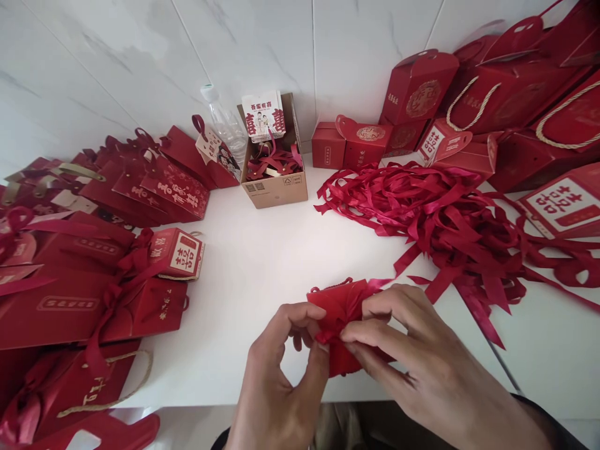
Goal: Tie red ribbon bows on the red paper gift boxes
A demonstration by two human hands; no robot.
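Observation:
A small red box [344,362] lies on the white table [253,269] near its front edge, with a red ribbon [344,312] gathered across its top. My left hand [290,369] pinches the ribbon between thumb and forefinger on the left side of the box. From the right, my right hand [412,350] has its thumb and fingers closed on the ribbon close to the centre. The fingertips of both hands are a short distance apart. Part of the box and ribbon is hidden behind my fingers.
Loose red ribbons [450,219] are piled at the right. An open cardboard box [276,190] with ribbons and cards stands at the back beside a plastic bottle [225,122]. Red gift boxes [154,306] crowd the left, and more red boxes [417,87] line the back right.

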